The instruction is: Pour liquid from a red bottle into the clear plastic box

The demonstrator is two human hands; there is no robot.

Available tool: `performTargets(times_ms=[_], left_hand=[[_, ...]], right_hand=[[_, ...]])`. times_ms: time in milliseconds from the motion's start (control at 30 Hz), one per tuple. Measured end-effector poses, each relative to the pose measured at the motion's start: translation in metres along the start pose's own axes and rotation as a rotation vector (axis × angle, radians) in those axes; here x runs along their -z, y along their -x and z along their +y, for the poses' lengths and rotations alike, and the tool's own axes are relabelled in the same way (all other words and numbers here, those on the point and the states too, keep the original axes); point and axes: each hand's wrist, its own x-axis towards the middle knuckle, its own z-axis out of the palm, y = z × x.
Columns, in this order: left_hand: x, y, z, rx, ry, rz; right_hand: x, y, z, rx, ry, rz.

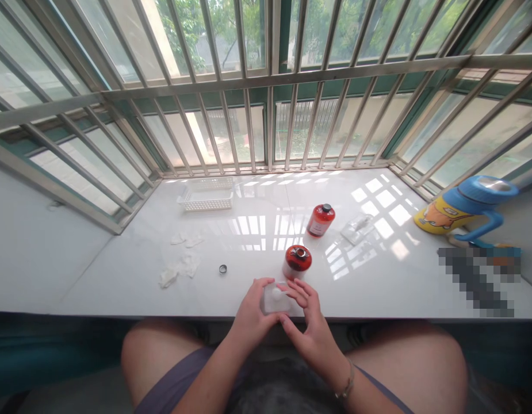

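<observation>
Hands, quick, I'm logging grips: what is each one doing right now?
Left hand: closed around the small clear box.
Right hand: fingers on the same box, helping hold it.

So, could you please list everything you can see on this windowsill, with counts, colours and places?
Small clear plastic box: one, translucent white, near edge of the sill, held between both hands.
Red bottle without cap: one, red-orange, upright just behind the box.
Red bottle with dark cap: one, farther back, centre.
Small dark ring: one, left of the open bottle.
Crumpled white tissues: several, left part of sill.
White plastic mesh basket: one, back left.
Clear plastic wrapper: one, right of the capped bottle.
Blue and yellow jug with handle: one, far right.
White glossy sill: one.
Metal window bars: many, grey, behind.
Left hand: on the box's left side.
Right hand: fingers on the box, bracelet on wrist.
</observation>
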Motion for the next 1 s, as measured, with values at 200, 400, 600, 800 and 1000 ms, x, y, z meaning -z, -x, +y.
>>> performTargets(times_ms=[200,400,600,800,1000], left_hand=[[0.001,0.0,0.003,0.013,-0.008,0.01],[0.002,-0.001,0.005,0.008,-0.012,-0.003],[0.003,-0.001,0.006,0.029,-0.029,-0.007],[0.003,-0.002,0.004,-0.004,-0.015,-0.013],[0.002,-0.001,0.003,-0.003,-0.027,-0.004]], right_hand=[[-0.002,0.006,0.005,-0.034,-0.024,0.099],[-0.002,0.004,-0.002,-0.016,-0.026,-0.029],[-0.003,0.003,0.004,-0.078,-0.05,0.115],[-0.007,0.0,-0.003,-0.05,-0.08,-0.016],[-0.007,0.001,0.012,-0.062,-0.037,0.066]])
